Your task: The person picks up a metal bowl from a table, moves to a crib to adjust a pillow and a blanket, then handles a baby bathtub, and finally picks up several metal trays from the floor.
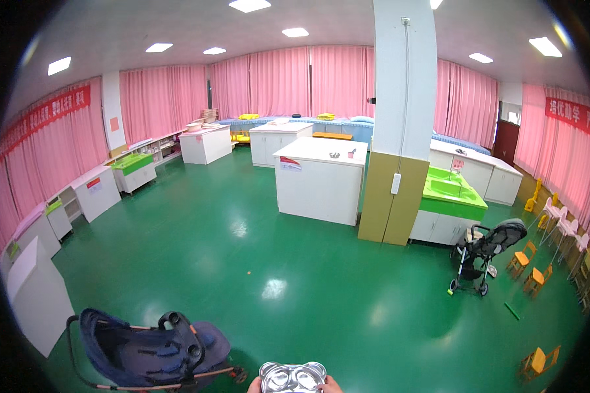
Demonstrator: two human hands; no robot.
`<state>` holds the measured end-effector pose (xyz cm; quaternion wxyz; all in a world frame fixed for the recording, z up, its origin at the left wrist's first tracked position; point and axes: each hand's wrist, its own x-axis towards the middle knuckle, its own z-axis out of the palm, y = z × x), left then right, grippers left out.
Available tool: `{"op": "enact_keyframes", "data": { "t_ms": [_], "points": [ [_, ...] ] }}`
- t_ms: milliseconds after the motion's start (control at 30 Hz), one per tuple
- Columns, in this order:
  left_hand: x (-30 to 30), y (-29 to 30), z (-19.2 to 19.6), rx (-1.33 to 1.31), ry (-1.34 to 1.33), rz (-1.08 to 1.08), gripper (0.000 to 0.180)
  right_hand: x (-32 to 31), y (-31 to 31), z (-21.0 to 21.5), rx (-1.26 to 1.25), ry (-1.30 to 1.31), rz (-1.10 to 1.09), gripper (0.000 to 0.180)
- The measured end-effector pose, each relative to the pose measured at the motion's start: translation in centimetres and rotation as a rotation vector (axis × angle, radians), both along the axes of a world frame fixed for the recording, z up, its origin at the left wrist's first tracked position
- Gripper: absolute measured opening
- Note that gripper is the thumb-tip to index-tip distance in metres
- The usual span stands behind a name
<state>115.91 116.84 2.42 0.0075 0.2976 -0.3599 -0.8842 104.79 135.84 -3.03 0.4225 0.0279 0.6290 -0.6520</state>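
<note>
At the bottom edge I hold a shiny metal divided plate with two round ears, shaped like an animal's head. My left hand grips its left rim and my right hand its right rim. Only the fingers of both hands show; the lower part of the plate is cut off by the picture's edge. Just left of the plate stands a dark blue stroller, apart from my hands.
Ahead are a white cabinet table and a thick pillar. A green-topped sink unit stands right of the pillar, with a black stroller before it. Several small wooden chairs line the right. A green stick lies on the floor.
</note>
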Motion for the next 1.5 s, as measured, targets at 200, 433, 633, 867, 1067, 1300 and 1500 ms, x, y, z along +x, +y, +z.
{"op": "enact_keyframes", "data": {
  "t_ms": [200, 433, 633, 867, 1067, 1300, 1500],
  "points": [
    [-13.1, -7.4, -0.1, 0.108, 0.074, -0.028, 0.036, -13.0, -4.3, 2.1, 0.159, 0.129, -0.053, 0.045],
    [-29.9, -15.4, 0.9, -0.033, -0.029, -0.363, 0.039, -29.3, -10.0, 9.5, 0.011, 0.014, -0.040, 0.034],
    [-48.1, -21.2, 5.9, -0.064, 0.082, -0.665, 0.045, -44.4, -12.8, 4.1, 0.051, -0.099, -0.034, 0.033],
    [-68.2, -28.0, 3.9, -0.144, 0.082, -0.700, 0.076, -61.5, -19.1, 7.5, -0.287, -0.176, -0.319, 0.039],
    [-85.3, -37.7, 3.9, -0.152, 0.095, -0.615, 0.058, -79.2, -29.3, 16.1, -0.152, -0.160, -0.182, 0.031],
    [-101.0, -49.1, 3.3, -0.293, 0.052, -0.540, 0.052, -96.0, -41.4, 10.0, -0.140, -0.172, -0.169, 0.030],
    [-119.3, -55.7, 7.8, -0.433, 0.049, -0.640, 0.043, -110.5, -47.5, 16.8, -0.118, -0.092, -0.267, 0.024]
  ]
}}
